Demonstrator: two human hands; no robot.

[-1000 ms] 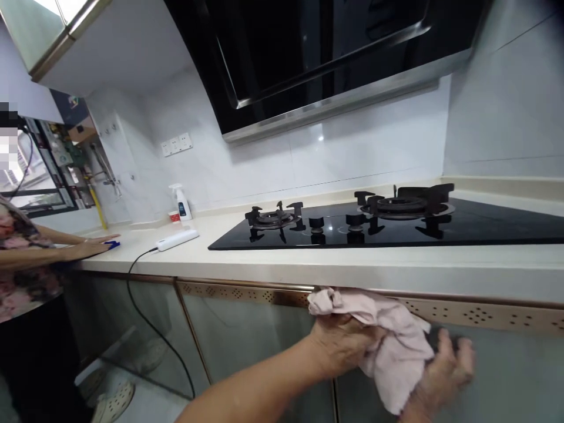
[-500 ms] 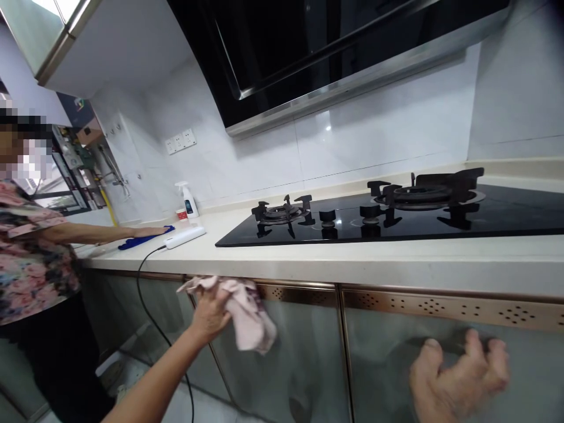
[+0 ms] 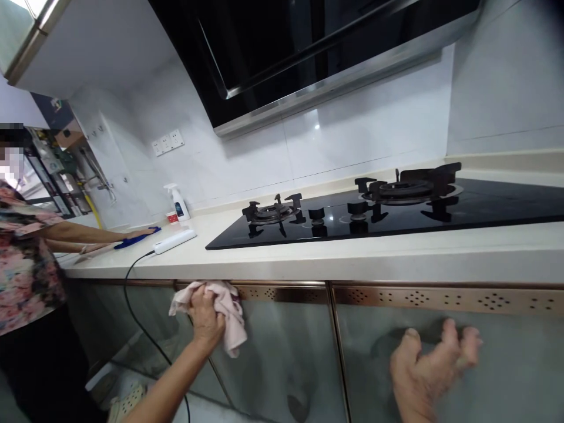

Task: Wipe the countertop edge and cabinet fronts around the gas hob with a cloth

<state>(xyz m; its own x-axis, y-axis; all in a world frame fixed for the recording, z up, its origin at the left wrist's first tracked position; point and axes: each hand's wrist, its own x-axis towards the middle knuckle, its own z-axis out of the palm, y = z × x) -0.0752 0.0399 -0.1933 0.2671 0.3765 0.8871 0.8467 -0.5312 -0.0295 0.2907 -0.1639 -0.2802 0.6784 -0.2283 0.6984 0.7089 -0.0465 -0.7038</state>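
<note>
My left hand (image 3: 206, 322) is closed on a pink cloth (image 3: 232, 320), pressed against the perforated copper-coloured strip at the top of the cabinet front. One end of the cloth hangs down over the grey-green door (image 3: 282, 346). My right hand (image 3: 425, 370) holds nothing; its fingers are apart and slightly bent, in front of the right cabinet door (image 3: 511, 364). Whether its fingertips touch that door I cannot tell.
Above stands a white counter (image 3: 264, 267) with a black gas hob (image 3: 335, 223). A white device (image 3: 175, 241) trails a black cable across the cabinets. Further left are a spray bottle (image 3: 177, 202), a red cup (image 3: 171, 217) and another person with a blue cloth (image 3: 136, 238).
The view has shifted a little. The hanging end of the pink cloth has swung left, closer to my left hand. The other person's second hand now shows on the counter.
</note>
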